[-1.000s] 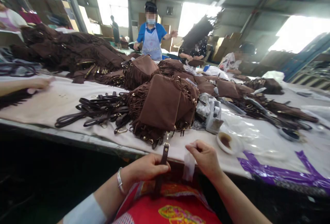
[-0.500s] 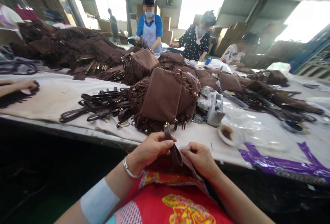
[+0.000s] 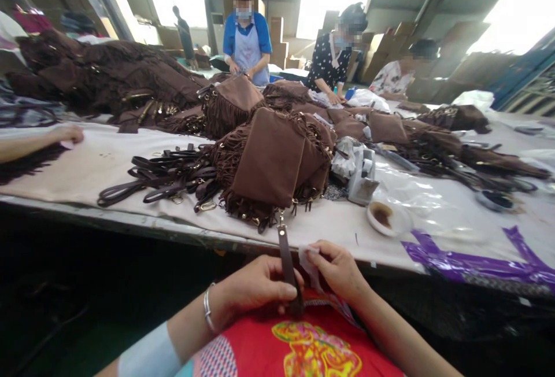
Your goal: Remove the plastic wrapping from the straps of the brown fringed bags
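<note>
The person's left hand [image 3: 258, 285] pinches a flat dark-brown leather-look strap [image 3: 285, 254], bottom centre; the right hand [image 3: 339, 268] pinches a limp white cloth scrap [image 3: 305, 258] beside it. A slack left-hand pinch could let the strap slip or twist away.

I've got purple tape [image 3: 472, 264] R of right hand [image 3: 340, 270]. Clear plastic [image 3: 416, 195] lies fwd-R of same hand. Co-worker in blue top w/ pale apron [image 3: 248, 50] stands far fwd of left hand [image 3: 262, 284]; co-worker in polka-dot top [image 3: 326, 59] far fwd of right. Another person's forearm [image 3: 26, 147] well L of left hand. Cardboard boxes [image 3: 388, 47], bright windows [image 3: 336, 1] beyond co-workers. Blue frame [image 3: 524, 76] far fwd-R; can't tell type.
</note>
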Demonstrator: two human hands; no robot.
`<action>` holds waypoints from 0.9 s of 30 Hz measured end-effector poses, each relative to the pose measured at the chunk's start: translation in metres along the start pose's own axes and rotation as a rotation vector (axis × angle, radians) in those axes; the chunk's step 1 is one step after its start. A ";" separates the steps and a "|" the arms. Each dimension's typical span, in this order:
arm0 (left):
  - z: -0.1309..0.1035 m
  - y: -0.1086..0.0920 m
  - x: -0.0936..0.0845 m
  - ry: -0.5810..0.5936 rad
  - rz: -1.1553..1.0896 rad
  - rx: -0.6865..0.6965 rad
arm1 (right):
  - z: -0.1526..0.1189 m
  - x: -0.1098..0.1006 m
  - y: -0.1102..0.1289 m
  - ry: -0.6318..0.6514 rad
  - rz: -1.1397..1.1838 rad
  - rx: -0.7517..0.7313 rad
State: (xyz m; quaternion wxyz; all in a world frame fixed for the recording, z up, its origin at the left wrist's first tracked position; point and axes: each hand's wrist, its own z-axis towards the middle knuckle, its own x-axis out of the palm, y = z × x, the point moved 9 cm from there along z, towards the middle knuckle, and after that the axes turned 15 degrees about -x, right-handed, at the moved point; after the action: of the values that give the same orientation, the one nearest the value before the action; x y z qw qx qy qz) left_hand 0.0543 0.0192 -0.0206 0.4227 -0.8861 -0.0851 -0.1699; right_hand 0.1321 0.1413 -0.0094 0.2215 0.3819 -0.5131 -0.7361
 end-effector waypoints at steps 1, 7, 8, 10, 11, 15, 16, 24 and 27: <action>-0.003 -0.010 -0.005 -0.051 0.010 0.041 | -0.001 0.001 0.000 0.010 0.002 -0.010; -0.020 -0.069 -0.039 -0.571 -0.006 0.360 | -0.006 0.004 0.000 0.023 -0.044 0.061; -0.019 -0.073 -0.038 -0.604 0.004 0.387 | -0.007 0.003 0.000 0.003 -0.052 0.084; -0.014 -0.074 -0.035 -0.622 0.024 0.416 | -0.007 0.000 0.002 -0.039 -0.063 0.119; -0.011 -0.074 -0.033 -0.627 0.032 0.422 | -0.008 0.000 0.003 -0.049 -0.061 0.131; -0.007 -0.069 -0.032 -0.684 0.073 0.426 | -0.009 0.002 0.004 -0.049 -0.022 0.148; -0.007 -0.068 -0.031 -0.697 0.093 0.428 | -0.009 0.003 0.004 -0.046 -0.028 0.145; -0.018 -0.073 -0.028 -0.781 0.216 0.472 | -0.012 0.010 -0.003 -0.024 0.022 0.172; -0.018 -0.073 -0.027 -0.756 0.186 0.478 | -0.012 0.011 -0.004 -0.036 0.079 0.196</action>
State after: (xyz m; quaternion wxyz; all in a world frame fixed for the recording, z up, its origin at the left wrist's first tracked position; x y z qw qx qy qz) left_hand 0.0034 0.0512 0.0327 0.5681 -0.7673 -0.1901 0.2287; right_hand 0.1345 0.1276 -0.0187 0.2027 0.3681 -0.6012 -0.6797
